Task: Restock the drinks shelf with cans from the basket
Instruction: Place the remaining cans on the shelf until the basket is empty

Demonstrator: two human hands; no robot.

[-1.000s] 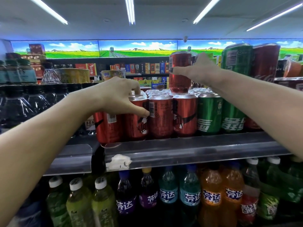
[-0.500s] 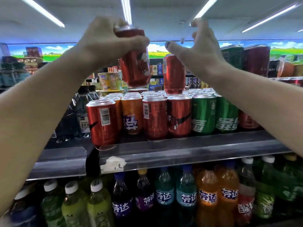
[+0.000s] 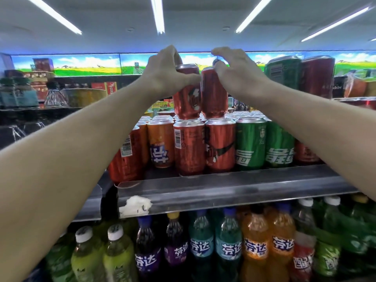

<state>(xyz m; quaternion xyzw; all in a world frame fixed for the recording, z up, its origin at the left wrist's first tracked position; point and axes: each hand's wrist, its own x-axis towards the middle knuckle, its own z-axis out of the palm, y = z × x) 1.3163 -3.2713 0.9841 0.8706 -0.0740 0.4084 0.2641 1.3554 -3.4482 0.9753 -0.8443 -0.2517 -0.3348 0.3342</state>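
My left hand (image 3: pixel 165 71) grips a red can (image 3: pixel 186 100) from above, its base touching the tops of the lower cans. Right beside it stands a second red can (image 3: pixel 213 94) on the bottom layer, with my right hand (image 3: pixel 234 72) curled over its top. The two upper cans touch each other. Below them the drinks shelf (image 3: pixel 223 188) carries a front row of red cans (image 3: pixel 189 147), an orange can (image 3: pixel 160 145) and green cans (image 3: pixel 251 143). No basket is in view.
Stacked green and red cans (image 3: pixel 284 71) rise at the right of the shelf. Dark water bottles (image 3: pixel 55 94) fill the shelf to the left. Plastic soda and tea bottles (image 3: pixel 230 247) crowd the level below. A white smear (image 3: pixel 135 206) sticks to the shelf's front rail.
My left hand lifted a red can from the front row and brought it down rightward beside the can under my right hand. An orange can now shows in the gap left behind.
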